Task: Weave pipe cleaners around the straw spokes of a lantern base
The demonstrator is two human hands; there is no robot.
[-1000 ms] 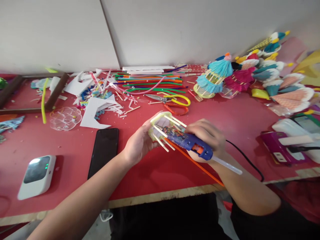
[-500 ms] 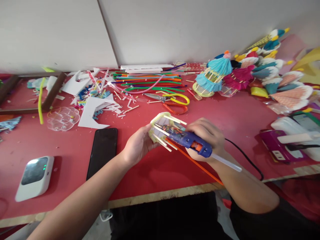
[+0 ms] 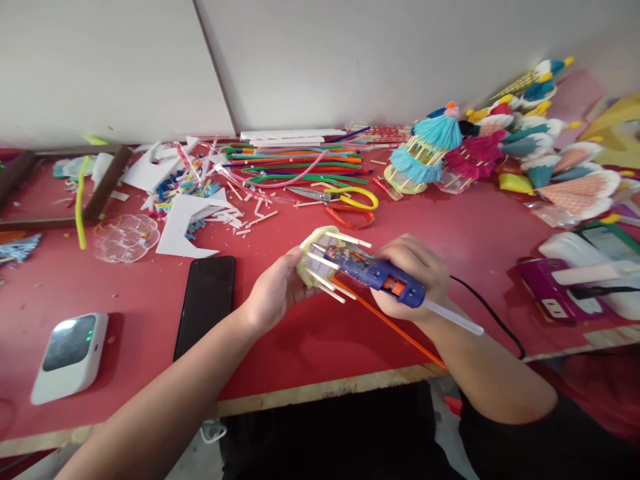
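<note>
First, well to the left of the left hand [image 3: 275, 287], a white device [image 3: 70, 357] with small green lights lies on a red worktop [image 3: 280, 367]; glare covers its screen and no writing can be made out. Nearer that hand is a black phone [image 3: 205, 300], screen dark, no brand visible. The left hand grasps the edge of a pale, yellow-rimmed base [image 3: 314, 265]; several short sticks [image 3: 323, 281] point out from it toward the right hand [image 3: 415, 267]. Beyond both hands lie coloured pipe cleaners [image 3: 300, 163] and scissors [image 3: 345, 197] with one yellow and one red handle. The right hand is wrapped around a blue glue gun [image 3: 370, 270], its nozzle among the sticks, near the base; whether it touches cannot be told. Any label on the smeared barrel is unreadable. Beyond the right hand is a model [image 3: 425, 157] with sticks, blue fringes and a roof. If that is a guide, the held piece looks only part built: sticks are in place, but their outer ends are free, and fringe and roof are absent. Farther right of the right hand sits a purple power socket [image 3: 555, 293], without readable lettering.
</note>
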